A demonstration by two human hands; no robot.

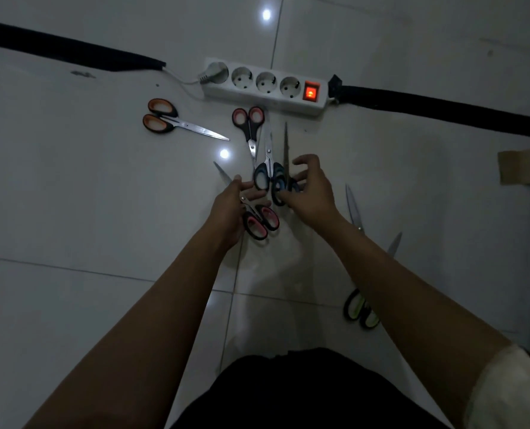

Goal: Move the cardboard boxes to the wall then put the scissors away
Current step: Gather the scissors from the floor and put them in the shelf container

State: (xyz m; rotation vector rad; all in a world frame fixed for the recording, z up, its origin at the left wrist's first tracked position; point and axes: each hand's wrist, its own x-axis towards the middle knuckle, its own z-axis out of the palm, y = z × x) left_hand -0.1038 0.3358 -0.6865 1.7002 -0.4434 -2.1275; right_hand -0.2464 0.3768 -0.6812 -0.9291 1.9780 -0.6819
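On the tiled floor (103, 212), left hand (228, 212) grips pink-handled scissors (262, 222).
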